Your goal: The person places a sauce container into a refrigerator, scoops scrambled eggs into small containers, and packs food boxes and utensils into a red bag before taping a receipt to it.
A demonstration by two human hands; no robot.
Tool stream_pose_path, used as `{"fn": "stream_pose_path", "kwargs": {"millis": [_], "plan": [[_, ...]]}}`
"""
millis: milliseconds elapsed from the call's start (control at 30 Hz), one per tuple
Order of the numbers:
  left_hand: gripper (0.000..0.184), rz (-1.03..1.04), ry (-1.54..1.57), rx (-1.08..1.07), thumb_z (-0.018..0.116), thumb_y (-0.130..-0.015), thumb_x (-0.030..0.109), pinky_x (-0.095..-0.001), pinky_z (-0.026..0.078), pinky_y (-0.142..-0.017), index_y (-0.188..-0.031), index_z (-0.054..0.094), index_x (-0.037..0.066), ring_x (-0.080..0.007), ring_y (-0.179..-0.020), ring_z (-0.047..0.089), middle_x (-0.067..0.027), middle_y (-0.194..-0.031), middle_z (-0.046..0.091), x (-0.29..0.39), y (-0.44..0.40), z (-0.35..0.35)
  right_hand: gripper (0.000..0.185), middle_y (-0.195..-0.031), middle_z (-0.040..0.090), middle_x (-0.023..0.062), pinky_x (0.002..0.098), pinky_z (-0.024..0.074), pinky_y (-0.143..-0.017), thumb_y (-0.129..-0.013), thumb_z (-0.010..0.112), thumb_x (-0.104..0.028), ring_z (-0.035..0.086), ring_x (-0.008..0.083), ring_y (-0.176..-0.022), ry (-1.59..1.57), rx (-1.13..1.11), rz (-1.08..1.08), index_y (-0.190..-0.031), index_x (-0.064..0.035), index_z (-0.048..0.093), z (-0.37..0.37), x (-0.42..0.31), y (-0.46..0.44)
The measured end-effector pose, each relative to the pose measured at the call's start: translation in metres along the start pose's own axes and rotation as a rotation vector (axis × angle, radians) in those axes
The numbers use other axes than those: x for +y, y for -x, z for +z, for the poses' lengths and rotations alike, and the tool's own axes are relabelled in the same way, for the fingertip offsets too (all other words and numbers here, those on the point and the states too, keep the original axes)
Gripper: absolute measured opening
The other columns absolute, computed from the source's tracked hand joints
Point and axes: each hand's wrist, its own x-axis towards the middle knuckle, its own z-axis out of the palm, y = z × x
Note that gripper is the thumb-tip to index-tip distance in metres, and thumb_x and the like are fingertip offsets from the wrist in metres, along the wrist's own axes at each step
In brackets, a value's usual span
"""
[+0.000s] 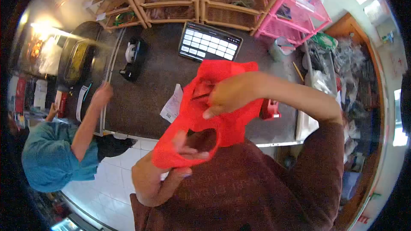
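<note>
A bright red plastic carrier bag point(231, 122) is held up in front of my body at the counter's edge. My left hand point(182, 154) is at one of its handle loops, with the red plastic across the hand. Some of the fingers show through the loop, and the thumb lies below it. Over the bag's dark opening, my right hand point(231, 96) reaches in from the right. Its fingers are curled and partly hidden, so what they grip inside cannot be made out. A white printed slip point(172, 105) lies just left of the bag.
A tablet point(209, 41) lies behind the bag on the dark counter point(141, 98). A black-and-white device point(132, 55) stands left, a red tape dispenser point(270, 110) right. Tan racks point(171, 4) and a pink rack point(291, 10) line the back. A co-worker in teal point(60, 154) works at left.
</note>
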Motion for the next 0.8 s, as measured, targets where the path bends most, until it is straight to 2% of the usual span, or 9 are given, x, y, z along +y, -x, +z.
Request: {"fn": "stream_pose_path", "kwargs": {"millis": [33, 100, 267, 367, 467, 567, 667, 767, 800], "plan": [[0.038, -0.003, -0.075, 0.085, 0.06, -0.075, 0.008, -0.0333, 0.044, -0.081, -0.109, 0.05, -0.004, -0.022, -0.083, 0.062, -0.0107, -0.089, 0.064, -0.002, 0.002, -0.004, 0.048, -0.09, 0.055, 0.0222, 0.0422, 0.0433, -0.072, -0.077, 0.05, -0.045, 0.054, 0.0361, -0.084, -0.034, -0.111, 0.05, -0.094, 0.0008, 0.051, -0.008, -0.002, 0.011], [0.034, -0.038, -0.227, 0.234, 0.059, -0.075, 0.007, -0.032, 0.044, -0.079, -0.107, 0.053, -0.004, -0.0208, -0.081, 0.062, -0.0122, -0.086, 0.065, -0.004, 0.01, -0.012, 0.047, -0.086, 0.054, 0.0233, 0.0421, 0.0434, -0.071, -0.074, 0.056, -0.043, 0.054, 0.0364, -0.083, 0.096, 0.034, -0.039, -0.096, -0.0009, 0.049, 0.026, 0.021, 0.038], [0.024, -0.231, 0.055, 0.534, 0.057, -0.074, 0.002, -0.0287, 0.044, -0.076, -0.097, 0.058, -0.004, -0.0171, -0.075, 0.062, -0.0142, -0.077, 0.065, -0.006, 0.015, -0.006, 0.044, -0.087, 0.053, 0.0193, 0.0381, 0.0441, -0.069, -0.066, 0.07, -0.025, 0.055, 0.0319, -0.085, 0.47, 0.709, 0.263, -0.097, -0.0047, 0.046, 0.097, 0.059, 0.052], [0.02, -0.231, -0.01, 0.589, 0.058, -0.073, 0.001, -0.0266, 0.045, -0.072, -0.092, 0.06, -0.004, -0.0152, -0.071, 0.061, -0.0154, -0.075, 0.064, -0.008, 0.01, -0.015, 0.04, -0.091, 0.05, 0.0145, 0.0327, 0.0439, -0.068, -0.067, 0.067, -0.015, 0.052, 0.0241, -0.091, -0.309, 0.224, 0.204, -0.099, -0.0069, 0.046, 0.049, 0.036, 0.078], [0.017, -0.339, 0.042, 0.6, 0.06, -0.071, -0.001, -0.0254, 0.045, -0.071, -0.088, 0.061, -0.004, -0.0142, -0.071, 0.06, -0.0142, -0.074, 0.065, 0.001, -0.001, -0.011, 0.039, -0.091, 0.049, 0.01, 0.0286, 0.0433, -0.065, -0.067, 0.063, -0.01, 0.05, 0.0162, -0.088, -0.513, 0.514, 0.149, -0.102, -0.0066, 0.045, 0.045, 0.021, 0.087], [0.017, -0.252, -0.011, 0.508, 0.061, -0.07, -0.002, -0.0248, 0.045, -0.07, -0.087, 0.062, -0.004, -0.0134, -0.072, 0.06, -0.0133, -0.075, 0.065, -0.002, 0.0, -0.009, 0.043, -0.088, 0.051, 0.0079, 0.028, 0.0437, -0.063, -0.066, 0.061, -0.007, 0.051, 0.013, -0.077, -0.909, 1.06, -0.146, -0.106, -0.0058, 0.045, 0.062, 0.029, 0.071], [0.018, -0.181, 0.009, 0.494, 0.062, -0.069, -0.003, -0.0243, 0.044, -0.069, -0.087, 0.062, -0.004, -0.0129, -0.072, 0.06, -0.0127, -0.077, 0.065, -0.002, 0.001, -0.008, 0.049, -0.09, 0.052, 0.0087, 0.0275, 0.0427, -0.061, -0.066, 0.066, -0.013, 0.051, 0.0133, -0.07, -1.102, 1.085, -0.053, -0.109, -0.0053, 0.043, 0.071, 0.022, 0.081], [0.02, -0.209, -0.039, 0.532, 0.063, -0.067, -0.004, -0.0241, 0.044, -0.069, -0.087, 0.062, -0.004, -0.0126, -0.071, 0.059, -0.0123, -0.078, 0.064, 0.003, 0.003, -0.011, 0.051, -0.082, 0.053, 0.0064, 0.025, 0.0408, -0.056, -0.068, 0.069, -0.02, 0.05, 0.0118, -0.065, -0.464, 0.66, 0.305, -0.11, -0.0061, 0.042, 0.08, 0.011, 0.116], [0.021, -0.239, -0.014, 0.57, 0.063, -0.067, -0.004, -0.024, 0.044, -0.069, -0.088, 0.062, -0.003, -0.0127, -0.071, 0.059, -0.0119, -0.077, 0.064, 0.004, 0.003, -0.011, 0.052, -0.078, 0.053, 0.0053, 0.0245, 0.0402, -0.054, -0.068, 0.069, -0.022, 0.049, 0.0113, -0.062, -0.451, 0.55, 0.323, -0.109, -0.006, 0.043, 0.077, 0.005, 0.123]]}}
